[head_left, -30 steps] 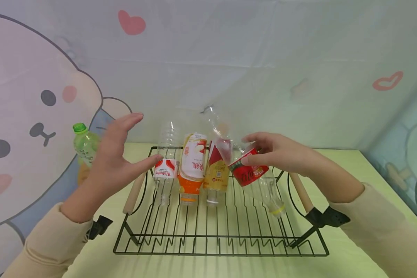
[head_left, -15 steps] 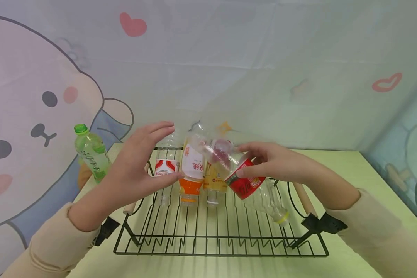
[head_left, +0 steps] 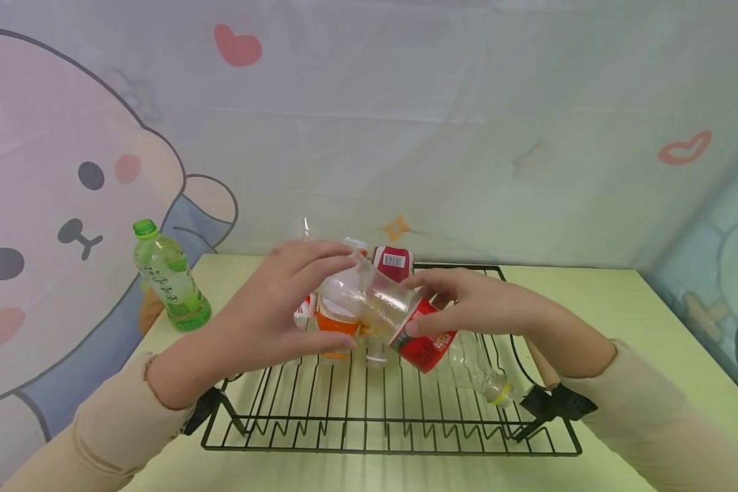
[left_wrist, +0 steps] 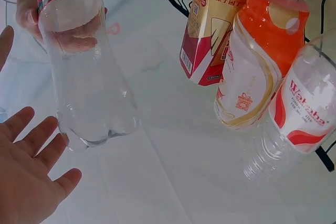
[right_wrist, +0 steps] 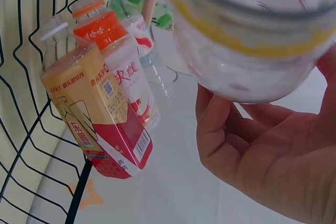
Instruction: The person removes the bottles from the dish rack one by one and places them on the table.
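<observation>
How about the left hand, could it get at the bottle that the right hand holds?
Probably yes: the left hand is open near the bottle, by its bottom end, and nothing shows between them.

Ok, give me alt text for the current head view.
A person's right hand grips a tilted clear bottle with a red label above a black wire rack; the left hand hovers near the bottle's base. Three more bottles rest in the rack; a green bottle stands to the left.

Left of the gripping right hand (head_left: 467, 301), the gold bottle (left_wrist: 212, 30) reads "累了困了", the white-orange bottle (right_wrist: 128, 72) beyond shows "线", the clear bottle (left_wrist: 304, 103) farther left "Wahaha".
</observation>
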The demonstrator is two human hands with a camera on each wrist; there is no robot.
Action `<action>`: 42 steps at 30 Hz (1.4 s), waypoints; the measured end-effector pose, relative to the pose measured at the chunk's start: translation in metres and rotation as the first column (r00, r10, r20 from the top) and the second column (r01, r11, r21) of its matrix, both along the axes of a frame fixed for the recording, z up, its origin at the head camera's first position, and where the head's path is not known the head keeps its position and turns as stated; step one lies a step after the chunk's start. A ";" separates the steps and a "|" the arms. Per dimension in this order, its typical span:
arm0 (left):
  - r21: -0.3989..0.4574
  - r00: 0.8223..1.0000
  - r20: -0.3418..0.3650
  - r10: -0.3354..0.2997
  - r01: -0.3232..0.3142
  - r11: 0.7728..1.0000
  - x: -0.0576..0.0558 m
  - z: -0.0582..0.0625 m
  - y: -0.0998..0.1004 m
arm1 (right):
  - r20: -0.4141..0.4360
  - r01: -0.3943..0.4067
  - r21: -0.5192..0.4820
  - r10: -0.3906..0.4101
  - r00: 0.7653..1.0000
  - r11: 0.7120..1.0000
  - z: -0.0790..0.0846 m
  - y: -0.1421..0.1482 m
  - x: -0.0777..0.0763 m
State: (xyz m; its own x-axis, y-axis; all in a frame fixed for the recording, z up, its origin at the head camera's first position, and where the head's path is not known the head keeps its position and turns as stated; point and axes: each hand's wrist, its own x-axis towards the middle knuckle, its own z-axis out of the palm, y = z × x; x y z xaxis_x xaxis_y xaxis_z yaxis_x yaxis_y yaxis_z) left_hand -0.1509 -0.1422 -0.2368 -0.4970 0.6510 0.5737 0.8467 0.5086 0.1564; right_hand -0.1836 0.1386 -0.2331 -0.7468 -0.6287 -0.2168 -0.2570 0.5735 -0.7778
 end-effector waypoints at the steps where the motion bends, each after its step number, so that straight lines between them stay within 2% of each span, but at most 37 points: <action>1: -0.012 1.000 0.003 0.002 -0.002 1.000 0.000 -0.001 0.001 | -0.008 -0.009 0.003 0.009 1.000 1.000 -0.001 -0.001 0.000; 7: -0.080 0.998 0.050 0.026 -0.022 0.997 0.000 -0.005 0.007 | -0.035 -0.048 0.005 0.049 0.998 0.999 -0.006 -0.005 0.001; 13: -0.152 0.995 0.086 0.042 -0.028 0.988 -0.001 -0.009 0.014 | -0.019 -0.062 0.029 0.063 0.998 0.998 -0.006 -0.008 0.003; 22: -0.295 0.982 0.163 0.098 -0.046 0.954 -0.001 -0.013 0.020 | -0.023 -0.098 0.070 0.099 0.995 0.993 -0.007 -0.012 0.004; 36: -0.366 0.976 0.188 0.109 -0.033 0.930 -0.001 -0.023 0.022 | 0.010 -0.091 0.103 0.090 0.996 0.991 -0.014 -0.018 0.004; 42: -0.382 0.977 0.183 0.107 -0.029 0.924 -0.001 -0.025 0.023 | 0.006 -0.118 0.090 0.118 0.993 0.989 -0.015 -0.017 0.005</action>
